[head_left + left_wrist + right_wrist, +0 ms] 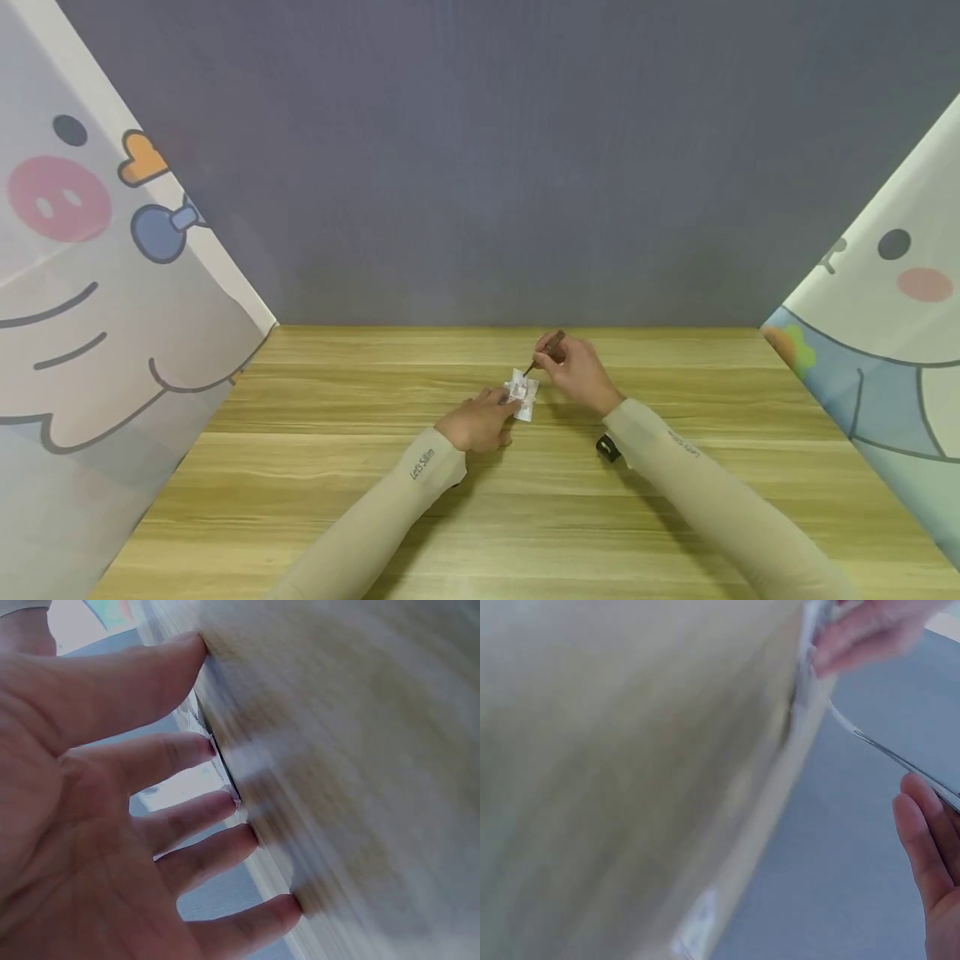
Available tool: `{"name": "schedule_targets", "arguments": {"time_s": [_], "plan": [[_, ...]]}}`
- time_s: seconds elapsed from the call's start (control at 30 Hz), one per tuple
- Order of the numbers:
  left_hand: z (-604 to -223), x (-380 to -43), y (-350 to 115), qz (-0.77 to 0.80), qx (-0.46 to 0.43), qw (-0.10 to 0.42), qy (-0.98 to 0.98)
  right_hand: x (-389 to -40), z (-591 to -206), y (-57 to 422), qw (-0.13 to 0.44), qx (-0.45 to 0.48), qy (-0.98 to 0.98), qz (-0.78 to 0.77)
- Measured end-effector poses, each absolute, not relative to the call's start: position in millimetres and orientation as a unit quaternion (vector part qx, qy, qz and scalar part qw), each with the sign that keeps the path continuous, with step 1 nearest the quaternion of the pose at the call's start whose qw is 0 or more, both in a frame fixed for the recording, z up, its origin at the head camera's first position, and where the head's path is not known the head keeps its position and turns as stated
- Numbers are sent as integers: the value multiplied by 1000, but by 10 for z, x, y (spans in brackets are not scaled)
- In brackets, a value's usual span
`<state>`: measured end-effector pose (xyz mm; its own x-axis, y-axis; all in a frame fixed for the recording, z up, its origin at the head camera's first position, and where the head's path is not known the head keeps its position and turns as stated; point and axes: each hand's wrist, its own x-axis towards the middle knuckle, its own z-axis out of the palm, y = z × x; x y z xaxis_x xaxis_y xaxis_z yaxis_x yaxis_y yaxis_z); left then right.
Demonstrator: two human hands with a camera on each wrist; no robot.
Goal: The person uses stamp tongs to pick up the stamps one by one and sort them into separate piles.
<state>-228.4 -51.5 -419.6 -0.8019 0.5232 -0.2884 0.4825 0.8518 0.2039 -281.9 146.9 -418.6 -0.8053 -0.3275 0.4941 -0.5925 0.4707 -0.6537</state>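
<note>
Small white printed wrappers or papers [522, 393] lie overlapping on the wooden table, between the two hands. My left hand [480, 421] rests there with fingers spread and fairly straight, its fingertips pressing the near edge of the papers. In the left wrist view, white paper [180, 789] shows behind those fingers. My right hand [579, 375] holds slim tweezers [543, 351], tips pointing down at the upper part of the papers. Seen from the right wrist, a thin white strip [841, 716] runs from the tweezer tips toward the papers by the left fingers.
Wood-grain tabletop [360, 500] stretches around both arms. A dark grey wall [480, 167] rises at its far edge, and cartoon-printed panels [90, 283] stand on both sides. A black device [608, 448] shows under the right wrist.
</note>
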Motion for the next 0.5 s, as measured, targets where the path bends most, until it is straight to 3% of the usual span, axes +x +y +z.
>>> {"name": "schedule_targets", "arguments": {"time_s": [0.17,0.5], "plan": [[-4207,-2287,-512,53,272,165,947,-2780,-3964,1598,191,284,-829,442],[-4227,-2286,-517,38,286,159,944,-2309,-3107,1689,308,365,-766,430]]}}
